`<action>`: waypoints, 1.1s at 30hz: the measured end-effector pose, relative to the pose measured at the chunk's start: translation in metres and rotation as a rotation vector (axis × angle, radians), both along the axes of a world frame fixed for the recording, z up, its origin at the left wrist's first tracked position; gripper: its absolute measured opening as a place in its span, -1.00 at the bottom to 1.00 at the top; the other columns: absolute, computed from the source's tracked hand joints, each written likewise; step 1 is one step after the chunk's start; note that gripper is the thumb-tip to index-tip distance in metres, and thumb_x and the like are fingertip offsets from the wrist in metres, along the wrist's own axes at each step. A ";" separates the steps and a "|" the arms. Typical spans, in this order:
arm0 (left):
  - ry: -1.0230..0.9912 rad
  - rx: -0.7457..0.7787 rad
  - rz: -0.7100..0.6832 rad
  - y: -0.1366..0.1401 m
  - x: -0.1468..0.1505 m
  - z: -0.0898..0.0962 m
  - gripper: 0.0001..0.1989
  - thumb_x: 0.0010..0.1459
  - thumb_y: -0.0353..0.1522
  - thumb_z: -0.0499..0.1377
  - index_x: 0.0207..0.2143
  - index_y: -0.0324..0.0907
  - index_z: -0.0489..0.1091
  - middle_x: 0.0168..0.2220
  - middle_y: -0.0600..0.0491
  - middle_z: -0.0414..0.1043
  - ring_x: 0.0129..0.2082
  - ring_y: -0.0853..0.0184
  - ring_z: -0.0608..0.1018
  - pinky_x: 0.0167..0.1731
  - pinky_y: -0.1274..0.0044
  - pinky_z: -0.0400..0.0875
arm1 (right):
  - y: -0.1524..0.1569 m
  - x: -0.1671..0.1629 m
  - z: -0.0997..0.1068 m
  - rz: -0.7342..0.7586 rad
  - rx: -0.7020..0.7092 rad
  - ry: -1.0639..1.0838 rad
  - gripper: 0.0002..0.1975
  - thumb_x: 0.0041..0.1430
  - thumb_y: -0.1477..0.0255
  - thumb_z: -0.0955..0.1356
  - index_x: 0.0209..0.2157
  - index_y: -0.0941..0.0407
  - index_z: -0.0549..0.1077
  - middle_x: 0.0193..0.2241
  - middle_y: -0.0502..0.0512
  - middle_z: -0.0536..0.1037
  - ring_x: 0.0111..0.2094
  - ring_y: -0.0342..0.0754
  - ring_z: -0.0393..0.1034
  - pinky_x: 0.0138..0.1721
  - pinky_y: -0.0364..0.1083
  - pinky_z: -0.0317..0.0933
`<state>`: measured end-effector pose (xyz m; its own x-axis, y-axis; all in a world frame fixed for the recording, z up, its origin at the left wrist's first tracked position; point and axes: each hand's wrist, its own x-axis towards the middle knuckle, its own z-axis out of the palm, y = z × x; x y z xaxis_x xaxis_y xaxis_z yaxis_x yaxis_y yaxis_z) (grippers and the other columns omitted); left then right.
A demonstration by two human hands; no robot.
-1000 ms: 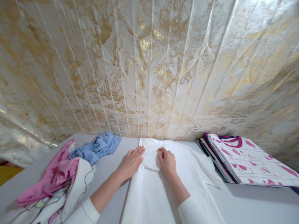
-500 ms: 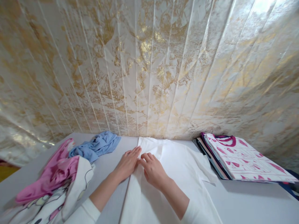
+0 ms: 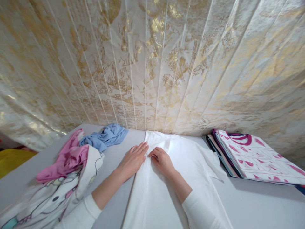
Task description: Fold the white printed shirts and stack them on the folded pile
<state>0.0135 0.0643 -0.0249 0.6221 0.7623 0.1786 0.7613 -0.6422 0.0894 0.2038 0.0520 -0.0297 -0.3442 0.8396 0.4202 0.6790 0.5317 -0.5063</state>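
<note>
A white T-shirt [image 3: 176, 187] is spread out before me, its left side a straight folded edge and one short sleeve sticking out on the right. My left hand [image 3: 135, 159] lies flat with fingers stretched over that left edge, near the top. Just right of it, my right hand [image 3: 162, 159] is closed, thumb and fingertips pinching a bit of the shirt's cloth. A small wrinkle shows in the fabric between the two hands.
At the left lie a crumpled blue garment [image 3: 105, 137], a pink garment [image 3: 64, 159] and a white printed garment [image 3: 56, 197]. A stack of folded shirts [image 3: 259, 156] sits at the right. Behind the pale surface [image 3: 257, 203] hangs a gold-patterned curtain [image 3: 152, 70].
My right hand has drawn slightly away from the left, its fingers curling into a pinch on the cloth. My left hand stays on the folded edge. The view has tilted a little.
</note>
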 end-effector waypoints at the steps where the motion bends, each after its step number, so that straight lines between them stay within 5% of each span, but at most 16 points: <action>1: 0.002 -0.005 -0.014 -0.013 -0.002 0.000 -0.51 0.35 -0.39 -0.12 0.30 -0.25 0.05 0.36 -0.08 -0.08 0.35 0.27 0.00 0.23 0.30 0.01 | 0.000 0.000 0.000 0.003 0.003 -0.004 -0.71 0.07 0.73 0.28 -0.29 0.09 0.47 -0.31 0.03 0.46 -0.23 -0.07 0.36 -0.16 -0.13 0.25; 12: 0.092 -0.174 -0.338 -0.163 -0.055 0.018 -0.33 0.36 -0.22 0.01 0.37 -0.07 -0.29 0.36 -0.04 -0.10 0.34 0.20 0.05 0.24 0.27 0.01 | -0.007 -0.003 0.006 -0.029 0.026 -0.138 -0.72 0.13 0.71 0.24 -0.27 0.13 0.49 -0.28 0.08 0.46 -0.19 -0.06 0.32 -0.11 -0.11 0.20; 17: 0.028 -0.135 -0.483 -0.208 -0.077 0.039 -0.35 0.35 -0.12 0.01 0.36 -0.10 -0.16 0.29 -0.02 0.12 0.29 0.27 0.18 0.22 0.42 0.08 | -0.023 -0.007 0.018 -0.018 0.007 -0.215 -0.69 0.11 0.71 0.23 -0.20 0.16 0.47 -0.21 0.16 0.46 -0.15 0.01 0.29 -0.08 -0.02 0.17; 22: 0.013 -0.136 -0.473 -0.227 -0.096 0.053 -0.51 0.37 -0.20 0.02 0.28 -0.10 0.07 0.21 0.00 0.29 0.26 0.31 0.23 0.20 0.45 0.10 | -0.086 -0.021 0.036 0.107 -0.010 -0.204 -0.57 0.05 0.73 0.22 -0.06 0.16 0.41 -0.05 0.19 0.42 -0.03 0.06 0.23 0.00 0.03 0.13; 26: -0.118 -0.179 -0.368 -0.244 -0.094 0.054 -0.79 0.30 -0.28 0.12 -0.04 -0.11 0.33 0.06 0.00 0.42 0.07 0.27 0.41 0.06 0.46 0.24 | -0.157 -0.034 0.041 0.333 -0.069 -0.154 -0.56 -0.05 0.78 0.21 -0.20 0.09 0.45 -0.19 0.03 0.49 -0.16 -0.06 0.31 -0.10 -0.11 0.20; 29: -0.215 -0.206 -0.321 -0.254 -0.084 0.048 -0.94 0.24 -0.38 0.14 -0.21 -0.14 0.34 -0.17 0.04 0.45 -0.18 0.29 0.45 -0.12 0.48 0.32 | -0.198 -0.038 0.038 0.474 -0.210 -0.023 -0.48 -0.18 0.82 0.19 -0.23 0.07 0.44 -0.18 0.00 0.50 -0.14 -0.08 0.31 -0.08 -0.12 0.19; 33: -0.193 -0.123 -0.328 -0.259 -0.075 0.042 -0.95 0.25 -0.43 0.10 -0.25 -0.14 0.34 -0.28 0.06 0.43 -0.27 0.29 0.42 -0.17 0.45 0.33 | -0.224 -0.040 0.034 0.514 -0.299 0.005 -0.47 -0.23 0.80 0.22 -0.24 0.04 0.44 -0.15 -0.02 0.49 -0.10 -0.08 0.30 -0.04 -0.11 0.16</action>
